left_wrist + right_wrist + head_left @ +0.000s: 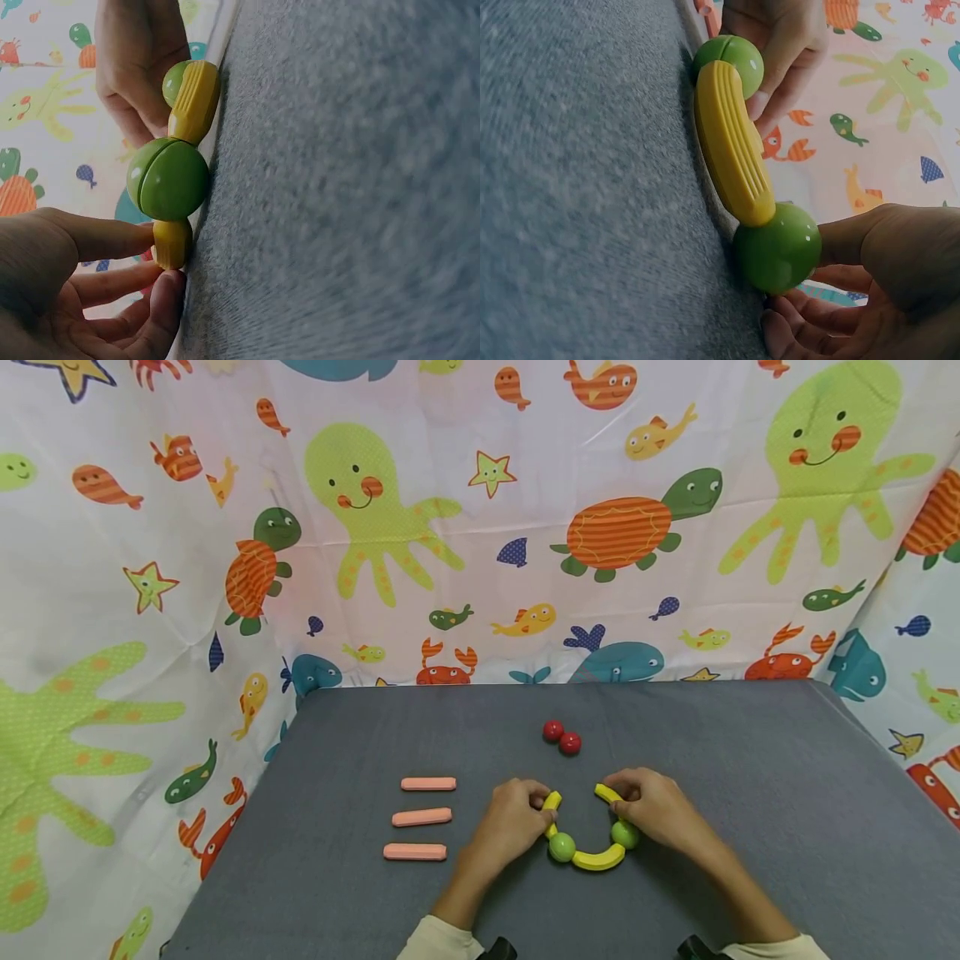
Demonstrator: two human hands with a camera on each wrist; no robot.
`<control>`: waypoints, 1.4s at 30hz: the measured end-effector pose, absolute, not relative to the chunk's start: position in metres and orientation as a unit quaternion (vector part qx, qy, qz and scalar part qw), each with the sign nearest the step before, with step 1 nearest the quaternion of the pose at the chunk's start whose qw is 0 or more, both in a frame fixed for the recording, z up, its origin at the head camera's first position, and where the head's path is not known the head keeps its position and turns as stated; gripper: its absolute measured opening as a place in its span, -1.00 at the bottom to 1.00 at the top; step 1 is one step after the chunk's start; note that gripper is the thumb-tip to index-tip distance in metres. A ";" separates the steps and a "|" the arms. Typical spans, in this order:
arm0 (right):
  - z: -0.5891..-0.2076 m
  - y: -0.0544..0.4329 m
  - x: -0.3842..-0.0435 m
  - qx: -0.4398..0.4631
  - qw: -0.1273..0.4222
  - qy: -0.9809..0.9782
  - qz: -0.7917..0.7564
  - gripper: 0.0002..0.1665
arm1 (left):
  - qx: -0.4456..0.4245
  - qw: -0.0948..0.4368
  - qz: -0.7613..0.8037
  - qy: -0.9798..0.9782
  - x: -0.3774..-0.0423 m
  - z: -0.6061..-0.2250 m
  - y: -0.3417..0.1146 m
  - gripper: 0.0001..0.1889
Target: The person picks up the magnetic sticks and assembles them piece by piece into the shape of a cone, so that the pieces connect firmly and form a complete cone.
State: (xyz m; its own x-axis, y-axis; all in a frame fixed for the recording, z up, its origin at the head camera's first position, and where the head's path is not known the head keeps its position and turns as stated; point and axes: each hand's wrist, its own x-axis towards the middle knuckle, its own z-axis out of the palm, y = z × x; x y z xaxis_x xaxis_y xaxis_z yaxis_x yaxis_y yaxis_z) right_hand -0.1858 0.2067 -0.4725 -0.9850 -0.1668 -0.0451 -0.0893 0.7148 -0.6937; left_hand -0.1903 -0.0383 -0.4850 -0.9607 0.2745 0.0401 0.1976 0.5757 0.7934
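Yellow curved toy pieces and two green balls form a U, open toward the far side, on the grey cloth. A middle yellow piece (pixel 599 860) lies between the left green ball (pixel 562 847) and the right green ball (pixel 624 835). My left hand (pixel 510 822) pinches the left yellow piece (pixel 552 800), thumb and fingers on opposite sides in the left wrist view. Across from it, my right hand (pixel 660 806) holds the right yellow piece (pixel 606 792) between thumb and fingers. A groove rings the green ball (pixel 171 180) in the left wrist view.
Two red balls (pixel 553 731) sit together beyond the U. Left of my left hand, three pink sticks (pixel 422 817) lie in a column, roughly parallel. The grey-covered table (pixel 337 735) meets a curtain (pixel 480 602) printed with sea animals at its back and sides.
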 end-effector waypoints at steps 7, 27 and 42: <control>-0.474 0.204 -0.186 -0.080 0.044 0.924 -0.372 -0.69 | 0.148 0.024 0.431 0.890 -0.186 -0.485 -0.036 -0.70; -0.472 0.214 -0.190 -0.088 0.062 0.920 -0.377 -0.73 | 0.161 0.044 0.439 0.883 -0.186 -0.483 -0.036 -0.73; -0.473 0.214 -0.189 -0.067 0.071 0.918 -0.385 -0.69 | 0.170 0.033 0.445 0.879 -0.188 -0.487 -0.037 -0.75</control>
State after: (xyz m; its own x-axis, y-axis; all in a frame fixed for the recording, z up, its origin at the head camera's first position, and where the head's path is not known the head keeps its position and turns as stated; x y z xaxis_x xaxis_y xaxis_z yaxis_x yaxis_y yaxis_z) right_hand -0.1892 0.2137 -0.4730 -0.9808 -0.1783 -0.0791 -0.0684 0.6943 -0.7165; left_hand -0.1884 -0.0373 -0.4872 -0.9399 0.3287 0.0927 0.2693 0.5462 0.7932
